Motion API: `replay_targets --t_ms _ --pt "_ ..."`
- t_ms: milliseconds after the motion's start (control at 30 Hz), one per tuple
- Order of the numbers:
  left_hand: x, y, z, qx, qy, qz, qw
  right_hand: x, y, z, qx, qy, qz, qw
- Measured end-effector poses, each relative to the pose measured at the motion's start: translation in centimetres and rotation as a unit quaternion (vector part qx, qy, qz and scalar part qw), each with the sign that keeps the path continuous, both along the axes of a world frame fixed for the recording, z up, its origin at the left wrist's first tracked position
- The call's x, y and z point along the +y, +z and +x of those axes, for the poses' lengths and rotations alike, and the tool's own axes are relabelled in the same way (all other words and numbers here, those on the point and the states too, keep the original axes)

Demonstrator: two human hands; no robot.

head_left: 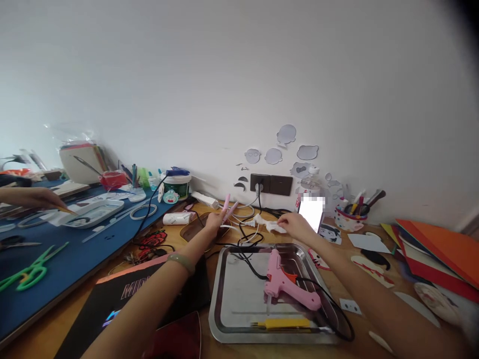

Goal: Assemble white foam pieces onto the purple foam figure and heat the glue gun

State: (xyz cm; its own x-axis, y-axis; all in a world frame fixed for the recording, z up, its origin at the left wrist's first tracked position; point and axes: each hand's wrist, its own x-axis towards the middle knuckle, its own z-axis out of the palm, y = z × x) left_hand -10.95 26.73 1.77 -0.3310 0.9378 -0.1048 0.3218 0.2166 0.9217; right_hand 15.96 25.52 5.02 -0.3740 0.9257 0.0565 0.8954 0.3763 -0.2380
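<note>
My left hand [214, 223] is closed around a pink tool with two slim arms [226, 201], which point up towards the wall; its exact kind does not show. A crumpled white tissue [275, 227] is pinched at one end by the fingertips of my right hand [294, 224]. Just in front of both hands lies a metal tray [239, 301]. It bears a pink glue gun [279, 281] with a black cord, and a yellow-handled tool [287, 323]. Beneath my left hand is a brown dish [192, 231], partly hidden.
Cables [249, 239] tangle between my hands and the wall socket [261, 183]. A phone [311, 212] leans behind my right hand, near a pen cup [351, 218]. Coloured sheets [441, 249] lie right. On the blue mat [75, 259], another person's hand [33, 198] works near green scissors [35, 269].
</note>
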Motion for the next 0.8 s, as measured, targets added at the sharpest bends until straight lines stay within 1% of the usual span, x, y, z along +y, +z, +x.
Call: replay_targets --t_ms 67,133,200,267,333,367,433,500,567,600,633,667,733,800 --pt "0.1 0.3 -0.1 0.056 -0.022 -0.026 0.998 -0.5 0.8 0.7 -0.001 0.004 0.006 1.0" --pt "0.0 1.1 -0.4 0.12 -0.036 -0.034 0.992 -1.0 1.1 1.1 -0.002 0.012 0.011 1.0" --pt "-0.4 2.3 -0.6 0.184 -0.04 -0.024 0.982 -1.2 0.8 1.2 -0.003 0.015 0.02 1.0" --pt "-1.1 3.9 -0.5 0.242 -0.034 -0.001 0.97 -1.2 0.2 0.9 -0.007 0.014 0.029 0.999" --pt "-2.2 5.4 0.3 0.289 -0.04 0.031 0.956 -0.7 -0.6 0.3 -0.017 0.013 0.031 0.999" --pt "-3.0 6.0 1.0 0.309 -0.05 0.047 0.949 -0.5 -1.0 0.0 -0.025 0.014 0.03 0.999" --pt "-5.2 6.8 3.2 0.341 -0.091 0.074 0.933 0.1 -1.6 -0.5 -0.045 0.019 0.023 0.999" --pt "-8.0 6.7 5.9 0.362 -0.161 0.085 0.914 0.7 -2.0 -1.1 -0.068 0.018 0.021 0.997" --pt "-10.9 6.0 8.4 0.376 -0.233 0.091 0.892 1.0 -2.1 -1.4 -0.09 0.004 0.031 0.995" --pt "-12.2 5.6 9.4 0.409 -0.274 0.111 0.863 1.0 -2.0 -1.5 -0.099 -0.006 0.041 0.994" --pt "-13.3 5.2 10.2 0.44 -0.281 0.134 0.842 1.1 -1.8 -1.6 -0.106 -0.017 0.054 0.993" --pt "-14.1 4.8 10.9 0.461 -0.291 0.138 0.827 1.1 -1.5 -1.6 -0.111 -0.027 0.069 0.991" --pt "-14.9 4.1 11.5 0.473 -0.309 0.118 0.816 1.0 -0.5 -1.4 -0.116 -0.044 0.104 0.987" --pt "-15.0 3.6 11.7 0.476 -0.325 0.089 0.812 0.9 1.1 -0.9 -0.113 -0.062 0.14 0.982"
